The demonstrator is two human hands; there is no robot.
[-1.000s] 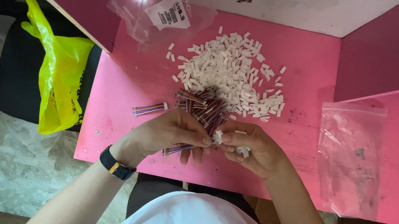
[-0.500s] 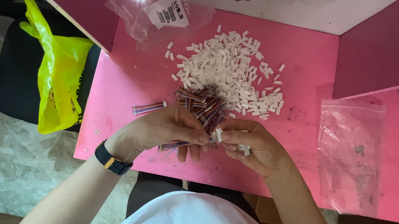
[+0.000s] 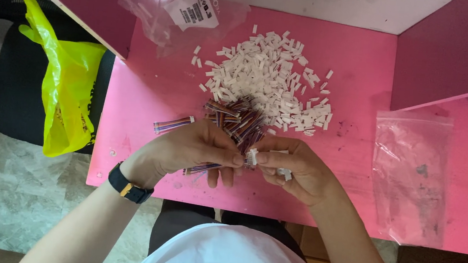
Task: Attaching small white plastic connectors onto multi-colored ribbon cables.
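Note:
My left hand [image 3: 191, 150], a black watch on its wrist, pinches a short multicoloured wire bundle [image 3: 202, 170] whose tail sticks out under the palm. My right hand [image 3: 293, 169] pinches a small white connector [image 3: 252, 156] against the bundle's end, with a few more white pieces tucked in its palm. Both hands meet over the near part of the pink table [image 3: 151, 94]. Just beyond them lies a heap of coloured wire bundles [image 3: 239, 117], and behind that a big pile of white connectors [image 3: 268, 83].
One finished-looking wire bundle [image 3: 173, 124] lies alone left of the heap. A crumpled clear bag with a white label [image 3: 192, 8] sits at the back, a flat clear bag [image 3: 412, 176] at the right. A yellow plastic bag [image 3: 67, 91] hangs left of the table. Raised pink panels flank both sides.
The hands have stayed together at the same spot, with only small finger movements on the connector and wire end. Nothing else on the table moved.

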